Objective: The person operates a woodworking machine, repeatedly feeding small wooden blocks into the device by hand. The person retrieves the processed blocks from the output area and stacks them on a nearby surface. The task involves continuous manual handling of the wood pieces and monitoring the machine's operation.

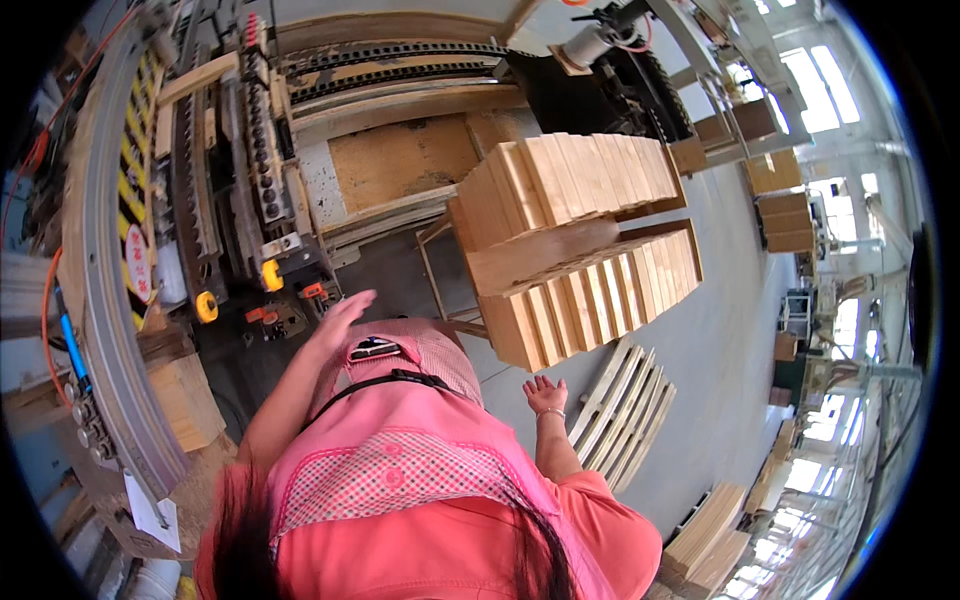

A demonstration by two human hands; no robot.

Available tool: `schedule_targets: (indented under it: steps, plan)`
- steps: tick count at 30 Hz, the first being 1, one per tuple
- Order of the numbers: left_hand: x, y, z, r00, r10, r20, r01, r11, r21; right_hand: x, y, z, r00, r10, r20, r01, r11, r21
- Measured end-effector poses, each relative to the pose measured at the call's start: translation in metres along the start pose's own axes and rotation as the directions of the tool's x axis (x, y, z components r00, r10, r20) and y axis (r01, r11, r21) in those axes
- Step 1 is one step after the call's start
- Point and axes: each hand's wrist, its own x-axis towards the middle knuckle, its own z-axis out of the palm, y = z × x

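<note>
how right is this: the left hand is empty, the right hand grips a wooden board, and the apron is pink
Not quite: the right hand grips nothing; the head view shows it open and empty. The rest stands: the left hand is empty, and the apron is pink.

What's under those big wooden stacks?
Part of a thin wooden frame shows by their left side, with grey floor below. The wooden stacks cover the rest, so I can't tell.

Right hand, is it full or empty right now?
Empty: the right hand is open, with nothing in it, clear of the stacked wooden boards.
</note>
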Motion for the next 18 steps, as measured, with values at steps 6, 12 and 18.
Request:
schedule_targets:
  steps: [6, 12, 18]
  plan:
    - [0.147, 0.023, 0.149, 0.910, -0.211, 0.358, 0.156, 0.972, 0.174, 0.014, 0.000, 0.035, 0.999, 0.048, 0.016, -0.050, 0.992, 0.115]
    - [0.208, 0.012, 0.251, 0.810, -0.320, 0.492, 0.231, 0.945, 0.233, 0.029, 0.010, 0.038, 0.977, 0.055, 0.206, -0.099, 0.972, 0.211]
    - [0.248, -0.038, 0.275, 0.763, -0.408, 0.502, 0.279, 0.908, 0.313, 0.039, 0.008, 0.052, 0.979, 0.023, 0.203, -0.081, 0.957, 0.279]
